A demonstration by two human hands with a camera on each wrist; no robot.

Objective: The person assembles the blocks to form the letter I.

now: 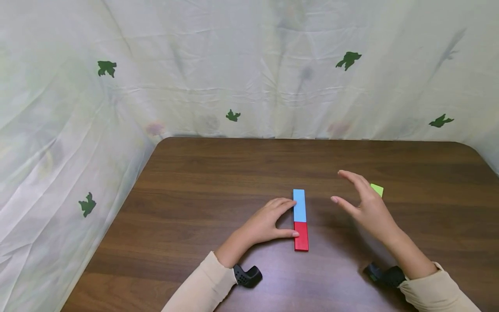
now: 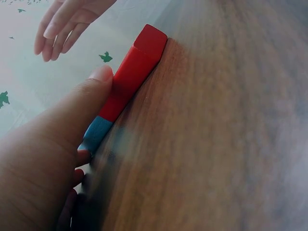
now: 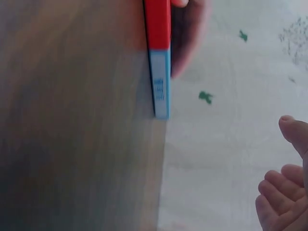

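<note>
A light blue block (image 1: 299,208) and a red block (image 1: 302,243) lie end to end in a straight line on the wooden table, the blue one farther from me. My left hand (image 1: 265,222) touches the pair from the left side, its thumb at the red block and a fingertip at the blue. In the right wrist view, the blue block (image 3: 160,86) shows small markings on its side. Held in the air to the right of the blocks, my right hand (image 1: 370,211) has thumb and fingers spread with nothing between them. Behind it shows part of a lime green piece (image 1: 377,189), mostly hidden.
The brown wooden table (image 1: 218,164) reaches back to a pale hanging cloth (image 1: 187,65) with several dark green leaf-like patches. Each wrist carries a black camera mount, the left one (image 1: 248,276) close above the tabletop.
</note>
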